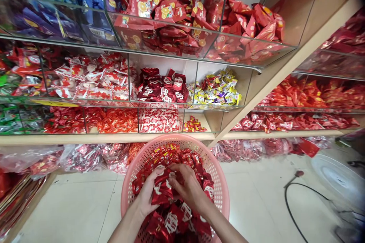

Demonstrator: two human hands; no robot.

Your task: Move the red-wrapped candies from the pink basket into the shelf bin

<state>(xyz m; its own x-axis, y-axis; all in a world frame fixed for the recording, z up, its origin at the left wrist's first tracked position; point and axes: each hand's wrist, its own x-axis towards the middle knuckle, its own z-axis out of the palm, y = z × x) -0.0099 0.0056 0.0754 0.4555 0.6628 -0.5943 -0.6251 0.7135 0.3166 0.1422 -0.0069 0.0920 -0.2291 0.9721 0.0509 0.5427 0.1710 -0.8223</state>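
A pink perforated plastic basket (216, 172) sits low in front of me, heaped with small red-wrapped candies (176, 155). Both of my hands are inside it. My left hand (149, 191) curls its fingers around a bunch of the red candy packets. My right hand (188, 188) grips the same bunch from the other side, fingers bent over the wrappers. The two hands touch at the middle of the heap.
Glass-fronted shelf bins (159, 95) rise ahead, filled with red, white, yellow and purple sweets. Clear bags of candy (94, 157) lie under the lowest shelf. A white fan (339, 176) and a black cable (288, 201) lie on the tiled floor at right.
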